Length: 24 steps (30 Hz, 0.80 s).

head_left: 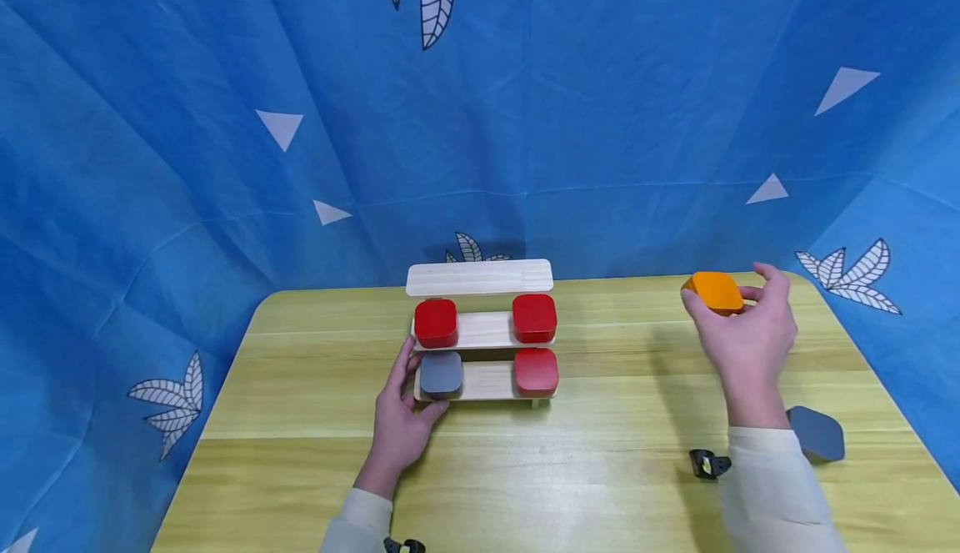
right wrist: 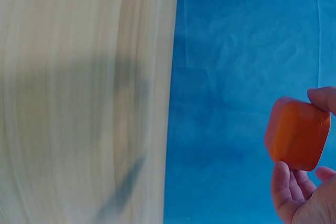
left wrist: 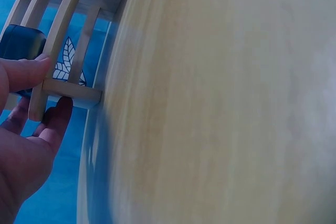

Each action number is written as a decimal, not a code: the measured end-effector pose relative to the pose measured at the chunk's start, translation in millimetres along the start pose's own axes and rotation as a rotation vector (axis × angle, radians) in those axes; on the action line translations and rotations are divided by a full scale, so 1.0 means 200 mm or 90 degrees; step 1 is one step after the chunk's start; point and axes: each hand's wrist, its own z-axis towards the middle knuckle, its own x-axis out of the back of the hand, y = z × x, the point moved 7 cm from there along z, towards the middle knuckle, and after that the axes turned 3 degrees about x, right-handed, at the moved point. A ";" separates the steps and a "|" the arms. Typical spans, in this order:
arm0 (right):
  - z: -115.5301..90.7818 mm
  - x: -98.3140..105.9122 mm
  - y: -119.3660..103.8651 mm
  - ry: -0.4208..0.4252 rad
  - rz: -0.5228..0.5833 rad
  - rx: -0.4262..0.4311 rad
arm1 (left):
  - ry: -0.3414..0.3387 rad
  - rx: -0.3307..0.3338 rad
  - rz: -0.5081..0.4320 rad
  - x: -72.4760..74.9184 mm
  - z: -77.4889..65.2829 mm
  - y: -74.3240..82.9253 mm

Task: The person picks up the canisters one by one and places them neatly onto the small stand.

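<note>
My right hand (head_left: 752, 338) holds an orange rounded-square box (head_left: 717, 291) above the right part of the table, thumb on one side and fingers on the other. In the right wrist view the orange box (right wrist: 298, 134) is tilted between the fingertips. My left hand (head_left: 405, 424) grips the left end of a tiered wooden rack (head_left: 487, 379), its thumb on the lowest tier's front edge beside a grey box (head_left: 442, 373). The left wrist view has fingers under that tier (left wrist: 72, 90). Red boxes (head_left: 436, 323) sit at the middle tier's two ends, another (head_left: 536, 371) at the lowest tier's right.
A second grey box (head_left: 817, 434) lies on the wooden table (head_left: 600, 470), partly behind the right forearm. The rack's top tier (head_left: 480, 277) carries no box. A blue patterned cloth (head_left: 600, 119) hangs behind the table's far edge.
</note>
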 end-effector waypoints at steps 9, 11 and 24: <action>-0.02 -0.02 -0.07 0.005 0.010 0.030 | 0.002 0.006 0.008 0.00 0.01 -0.01; -0.03 -0.03 -0.09 0.009 0.014 0.037 | 0.003 0.009 0.012 0.00 0.01 -0.02; -0.08 -0.07 -0.17 0.017 0.040 0.069 | -0.003 -0.004 0.002 0.00 0.01 -0.01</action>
